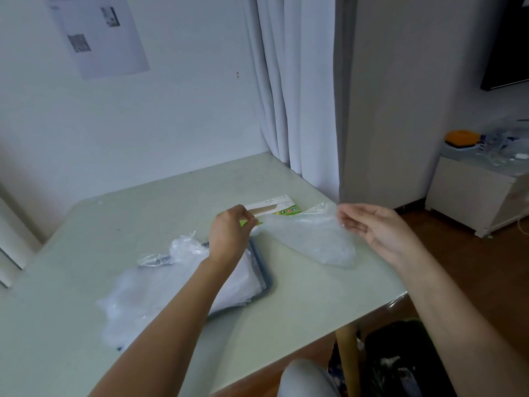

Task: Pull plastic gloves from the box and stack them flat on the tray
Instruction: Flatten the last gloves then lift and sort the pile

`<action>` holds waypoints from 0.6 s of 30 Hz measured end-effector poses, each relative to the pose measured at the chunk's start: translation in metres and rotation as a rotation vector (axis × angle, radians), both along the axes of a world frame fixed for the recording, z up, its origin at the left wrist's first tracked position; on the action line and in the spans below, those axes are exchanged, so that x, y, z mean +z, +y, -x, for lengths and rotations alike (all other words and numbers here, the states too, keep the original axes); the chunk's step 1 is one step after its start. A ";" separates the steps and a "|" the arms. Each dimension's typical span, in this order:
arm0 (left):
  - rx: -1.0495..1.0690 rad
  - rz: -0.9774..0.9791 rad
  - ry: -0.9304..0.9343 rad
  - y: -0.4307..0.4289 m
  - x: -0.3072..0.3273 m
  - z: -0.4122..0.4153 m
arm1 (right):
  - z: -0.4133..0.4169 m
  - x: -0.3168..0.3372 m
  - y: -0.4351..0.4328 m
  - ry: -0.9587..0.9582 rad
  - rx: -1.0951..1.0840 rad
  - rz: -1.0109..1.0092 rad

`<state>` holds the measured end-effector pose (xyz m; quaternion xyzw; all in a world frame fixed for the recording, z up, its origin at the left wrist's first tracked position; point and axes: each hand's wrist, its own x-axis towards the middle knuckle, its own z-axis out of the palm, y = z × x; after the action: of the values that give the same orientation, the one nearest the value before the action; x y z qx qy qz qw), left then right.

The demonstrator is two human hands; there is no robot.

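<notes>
Head view. The desk (128,213), with a pale green top, fills the lower half of the frame.

The left hand (229,236) sits just off frame centre toward 6 o'clock. Its fingers (249,222) are bunched tight and pinch one end of a clear plastic glove (312,239).

The right hand (375,227) is at 3 o'clock of the left hand, palm turned inward. Its fingers (351,223) are curled, the tips gripping the glove's opposite edge.

The glove hangs spread between the two hands, its loose part sagging toward 5 o'clock. Whether it touches the desk top I cannot tell.

The box (282,208) is flat, white and green. It lies on the desk at 1 o'clock of the left hand, partly hidden behind that hand and the glove.

The tray (264,272) has a dark grey rim and sits on the desk at 6 o'clock of the left hand, under the left forearm. A pile of gloves (154,285) covers most of it. The pile is crumpled rather than flat and spills over the tray's edge toward 8 o'clock onto the desk.

Surroundings:
- A white curtain (289,81) hangs at 12 o'clock of the box.
- A sheet of paper (100,32) is on the wall at 11 o'clock of the frame.
- A white cabinet (469,196) stands at 3 o'clock on the wooden floor (472,267), with an orange object (462,138) on top.
</notes>
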<state>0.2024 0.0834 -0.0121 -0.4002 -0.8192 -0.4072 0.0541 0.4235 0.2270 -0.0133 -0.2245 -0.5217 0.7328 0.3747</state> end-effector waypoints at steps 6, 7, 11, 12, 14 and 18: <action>-0.134 0.191 0.193 -0.009 -0.022 -0.008 | 0.002 0.019 0.008 -0.131 -0.121 -0.122; -0.143 0.188 0.196 -0.010 -0.024 -0.009 | 0.002 0.023 0.007 -0.245 -0.071 -0.194; -0.152 0.165 0.209 -0.011 -0.027 -0.012 | 0.007 0.023 -0.008 -0.739 0.227 -0.420; -0.157 0.157 0.204 -0.011 -0.027 -0.013 | 0.010 0.020 -0.015 -0.825 0.283 -0.460; -0.154 0.128 0.172 -0.011 -0.026 -0.015 | 0.020 0.010 -0.028 -0.925 0.326 -0.523; -0.148 0.037 0.013 -0.009 -0.024 -0.022 | 0.041 -0.014 -0.049 -0.903 0.324 -0.554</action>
<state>0.2249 0.0742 -0.0362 -0.4629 -0.7945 -0.3924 0.0217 0.3823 0.1777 -0.0268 -0.3264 -0.8316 0.4475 0.0413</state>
